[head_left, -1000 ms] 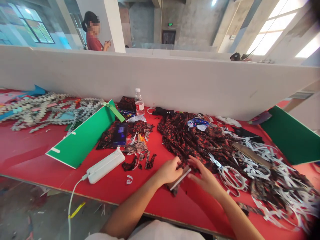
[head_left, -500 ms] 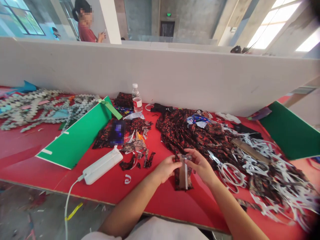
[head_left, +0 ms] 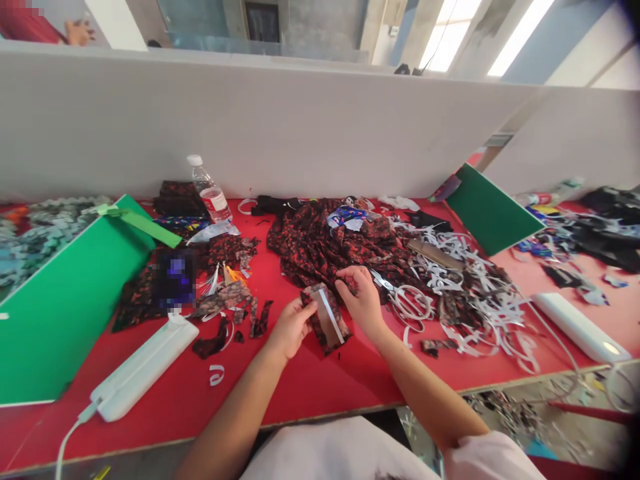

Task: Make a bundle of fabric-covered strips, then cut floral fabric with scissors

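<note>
Since the earlier frame, both hands have shifted left toward the frame's centre, and the fabric piece [head_left: 326, 319] now tilts instead of hanging upright. Left hand [head_left: 290, 328] pinches its left edge; right hand [head_left: 361, 300] pinches its upper right, fingers closed on it. It hovers above the red table [head_left: 320, 387], left of the scissors [head_left: 406, 300].
</note>
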Demonstrator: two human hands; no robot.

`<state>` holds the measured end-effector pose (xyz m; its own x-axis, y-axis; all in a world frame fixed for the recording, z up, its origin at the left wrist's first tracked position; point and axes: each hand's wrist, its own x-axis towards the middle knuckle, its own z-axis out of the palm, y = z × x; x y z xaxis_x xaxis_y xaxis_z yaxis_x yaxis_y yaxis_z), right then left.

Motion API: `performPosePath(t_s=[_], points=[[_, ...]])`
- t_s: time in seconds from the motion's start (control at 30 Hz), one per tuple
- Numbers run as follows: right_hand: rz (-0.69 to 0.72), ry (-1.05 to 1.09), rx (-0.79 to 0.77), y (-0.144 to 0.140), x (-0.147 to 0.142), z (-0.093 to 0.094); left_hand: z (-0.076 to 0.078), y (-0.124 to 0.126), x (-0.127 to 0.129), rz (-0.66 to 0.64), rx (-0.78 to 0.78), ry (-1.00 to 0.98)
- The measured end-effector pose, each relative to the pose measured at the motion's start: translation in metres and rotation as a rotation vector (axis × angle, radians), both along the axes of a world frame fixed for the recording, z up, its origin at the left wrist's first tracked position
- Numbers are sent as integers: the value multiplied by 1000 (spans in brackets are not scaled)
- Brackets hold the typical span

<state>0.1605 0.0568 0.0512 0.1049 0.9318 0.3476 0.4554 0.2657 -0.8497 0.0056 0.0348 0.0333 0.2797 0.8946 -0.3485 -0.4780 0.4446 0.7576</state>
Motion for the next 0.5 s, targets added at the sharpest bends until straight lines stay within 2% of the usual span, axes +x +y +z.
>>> performPosePath(t_s=[0.07, 0.17, 0.3, 0.5], points=[[40, -143, 35, -8, -3, 7, -2, 0, 0, 28, 16, 10], [121, -149, -43, -15, -12, 11, -6, 0, 1, 52, 100, 28], [105, 60, -161, -12, -22, 6, -7, -4, 3, 52, 272, 174], [156, 379, -273, -7, -25, 7, 3, -14, 5, 44, 517, 419]])
